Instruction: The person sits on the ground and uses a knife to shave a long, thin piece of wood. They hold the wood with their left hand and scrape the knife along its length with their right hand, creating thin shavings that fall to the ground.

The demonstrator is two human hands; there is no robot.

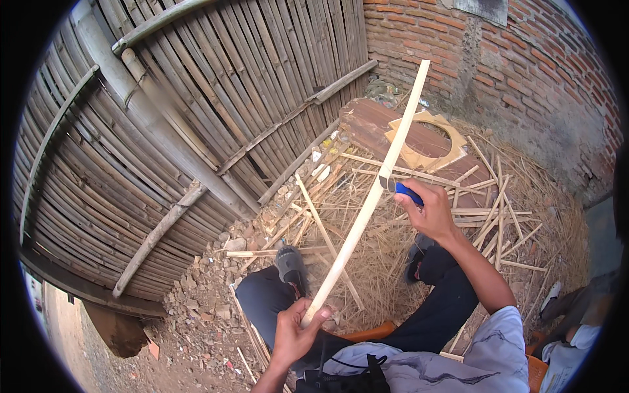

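A long pale strip of split bamboo slants up and away from my lap. Its near end is gripped in my left hand, thumb laid along the top. My right hand is closed round the blue handle of a knife. The short dark blade touches the strip a little beyond its middle. Beyond that contact the strip continues toward the brick wall.
Loose bamboo strips and fine shavings litter the ground. A brown board carries a pale piece with a round hole. A bamboo fence stands left, a brick wall behind. Another person's leg shows at right.
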